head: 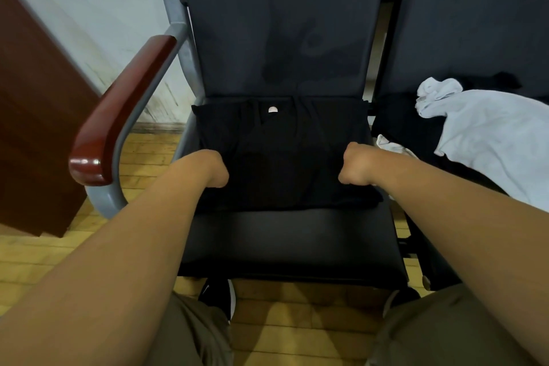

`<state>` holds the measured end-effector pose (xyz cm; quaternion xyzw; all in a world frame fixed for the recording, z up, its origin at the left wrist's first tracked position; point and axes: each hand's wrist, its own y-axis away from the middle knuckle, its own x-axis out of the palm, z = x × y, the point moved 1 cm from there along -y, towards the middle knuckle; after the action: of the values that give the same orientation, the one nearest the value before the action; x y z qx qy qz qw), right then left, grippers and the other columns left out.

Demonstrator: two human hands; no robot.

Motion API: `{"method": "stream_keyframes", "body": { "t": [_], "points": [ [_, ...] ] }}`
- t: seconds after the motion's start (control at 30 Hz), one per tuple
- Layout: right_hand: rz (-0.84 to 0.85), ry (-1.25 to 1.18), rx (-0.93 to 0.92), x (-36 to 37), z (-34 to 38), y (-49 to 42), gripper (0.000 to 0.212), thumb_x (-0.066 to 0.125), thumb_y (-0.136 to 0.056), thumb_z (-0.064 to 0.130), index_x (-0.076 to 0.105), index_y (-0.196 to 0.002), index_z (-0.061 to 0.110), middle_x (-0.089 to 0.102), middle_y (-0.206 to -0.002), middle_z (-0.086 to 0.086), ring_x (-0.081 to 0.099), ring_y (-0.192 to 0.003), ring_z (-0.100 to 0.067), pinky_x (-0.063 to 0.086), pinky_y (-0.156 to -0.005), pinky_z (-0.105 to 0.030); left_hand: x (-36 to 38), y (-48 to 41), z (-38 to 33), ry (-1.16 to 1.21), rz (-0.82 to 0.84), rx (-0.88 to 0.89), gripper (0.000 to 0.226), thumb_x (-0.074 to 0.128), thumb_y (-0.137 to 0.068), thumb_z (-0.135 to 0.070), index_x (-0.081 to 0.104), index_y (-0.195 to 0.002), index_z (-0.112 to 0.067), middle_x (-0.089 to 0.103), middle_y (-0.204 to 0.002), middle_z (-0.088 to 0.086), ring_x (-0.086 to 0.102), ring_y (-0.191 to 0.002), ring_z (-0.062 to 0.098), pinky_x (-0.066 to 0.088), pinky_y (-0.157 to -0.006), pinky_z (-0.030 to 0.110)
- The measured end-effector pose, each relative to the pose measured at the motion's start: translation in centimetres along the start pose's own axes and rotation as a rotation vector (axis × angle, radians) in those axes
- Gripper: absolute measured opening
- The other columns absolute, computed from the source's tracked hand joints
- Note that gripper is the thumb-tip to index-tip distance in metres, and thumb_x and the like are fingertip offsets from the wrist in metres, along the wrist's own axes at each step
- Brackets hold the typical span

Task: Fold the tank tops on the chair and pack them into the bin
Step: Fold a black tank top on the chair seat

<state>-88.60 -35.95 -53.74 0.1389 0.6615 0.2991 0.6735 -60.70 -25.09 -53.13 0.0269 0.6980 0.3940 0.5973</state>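
Observation:
A black tank top (pixel 282 154) lies spread on the dark seat of the chair (pixel 291 241), its neck label toward the backrest. My left hand (pixel 215 169) grips the garment's left side with fingers curled under the cloth. On the right side my right hand (pixel 355 166) grips the fabric the same way. The fingertips of both hands are hidden in the cloth. No bin is in view.
On the neighbouring seat to the right lie a white tank top (pixel 490 134) and more black clothing (pixel 404 122). A red-brown armrest (pixel 118 110) rises at the chair's left, a brown cabinet (pixel 32 116) beyond it. Wooden floor lies below.

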Motion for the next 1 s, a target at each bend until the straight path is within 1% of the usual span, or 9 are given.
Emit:
{"method": "stream_keyframes", "body": {
  "t": [0.17,0.27,0.47,0.53,0.6,0.67,0.77,0.87,1.0],
  "points": [
    [-0.098,-0.047,-0.056,0.3,-1.4,-0.9,0.004,0.055,-0.099,0.01,0.053,-0.098,0.006,0.064,-0.098,-0.012,0.058,-0.079,-0.021,0.042,-0.059,-0.029,1.1,-0.5,-0.3,-0.002,-0.037,0.007,0.025,0.057,-0.102,-0.016,0.067,-0.122,-0.003,0.064,-0.115,0.015,0.063,-0.105,0.032,0.052,-0.095,0.04],
    [-0.18,-0.118,-0.061,-0.5,-2.8,-2.0,0.015,0.052,-0.097,0.011,0.054,-0.082,0.008,0.063,-0.093,-0.013,0.061,-0.083,-0.027,0.042,-0.061,-0.032,0.3,-1.0,0.7,0.01,-0.138,-0.02,0.028,0.055,-0.101,-0.013,0.067,-0.123,-0.001,0.065,-0.13,0.022,0.064,-0.119,0.039,0.053,-0.098,0.044],
    [-0.292,-0.157,-0.033,-1.3,-5.0,-2.7,0.023,0.053,-0.095,0.017,0.054,-0.074,0.01,0.063,-0.084,-0.014,0.062,-0.075,-0.029,0.041,-0.059,-0.032,-0.6,-0.9,2.8,-0.023,-0.266,-0.114,0.027,0.057,-0.102,-0.011,0.063,-0.126,-0.001,0.063,-0.123,0.022,0.063,-0.118,0.041,0.053,-0.089,0.045],
    [-0.284,-0.163,-0.063,-1.1,-4.6,-2.5,0.028,0.054,-0.097,0.02,0.054,-0.071,0.01,0.062,-0.081,-0.012,0.063,-0.077,-0.03,0.041,-0.061,-0.032,-0.4,-1.0,2.4,-0.015,-0.245,-0.061,0.029,0.056,-0.101,-0.01,0.063,-0.127,0.001,0.064,-0.127,0.025,0.064,-0.117,0.042,0.055,-0.095,0.046],
    [-0.276,-0.161,-0.135,-1.3,-3.4,-1.6,0.031,0.054,-0.098,0.021,0.053,-0.068,0.011,0.059,-0.077,-0.01,0.062,-0.078,-0.029,0.042,-0.064,-0.033,-0.3,-1.0,1.6,-0.018,-0.267,0.05,0.018,0.055,-0.098,-0.012,0.066,-0.11,-0.003,0.068,-0.123,0.023,0.066,-0.109,0.04,0.057,-0.094,0.045],
    [-0.2,-0.123,-0.231,-1.2,-1.8,-0.4,0.028,0.054,-0.1,0.021,0.062,-0.075,0.009,0.062,-0.08,-0.009,0.061,-0.079,-0.025,0.048,-0.07,-0.035,-0.1,-0.2,0.3,-0.008,-0.239,0.178,0.01,0.059,-0.096,-0.013,0.066,-0.095,-0.006,0.072,-0.115,0.018,0.066,-0.101,0.035,0.055,-0.09,0.041],
    [-0.134,0.039,-0.323,-0.4,0.2,1.5,0.026,0.055,-0.101,0.024,0.075,-0.101,0.008,0.073,-0.097,-0.009,0.069,-0.097,-0.028,0.058,-0.09,-0.042,0.8,1.4,-1.6,-0.031,-0.046,0.327,0.019,0.073,-0.096,-0.021,0.074,-0.11,-0.008,0.072,-0.11,0.011,0.067,-0.104,0.028,0.052,-0.091,0.038],
    [-0.13,0.094,-0.375,0.2,1.3,2.9,0.022,0.058,-0.101,0.025,0.075,-0.106,0.013,0.073,-0.104,-0.005,0.068,-0.101,-0.025,0.058,-0.09,-0.038,1.8,2.2,-2.4,-0.07,0.027,0.344,0.024,0.076,-0.096,-0.026,0.071,-0.115,-0.014,0.07,-0.114,0.006,0.065,-0.104,0.025,0.051,-0.089,0.036],
    [0.089,0.235,-0.352,1.8,1.0,3.5,0.034,0.072,-0.091,0.029,0.067,-0.119,0.011,0.069,-0.116,-0.007,0.067,-0.103,-0.026,0.059,-0.088,-0.04,2.3,2.7,-2.2,-0.156,0.019,0.299,0.029,0.077,-0.092,-0.016,0.067,-0.119,-0.01,0.069,-0.115,0.009,0.066,-0.107,0.03,0.054,-0.092,0.041]
  ]
}}
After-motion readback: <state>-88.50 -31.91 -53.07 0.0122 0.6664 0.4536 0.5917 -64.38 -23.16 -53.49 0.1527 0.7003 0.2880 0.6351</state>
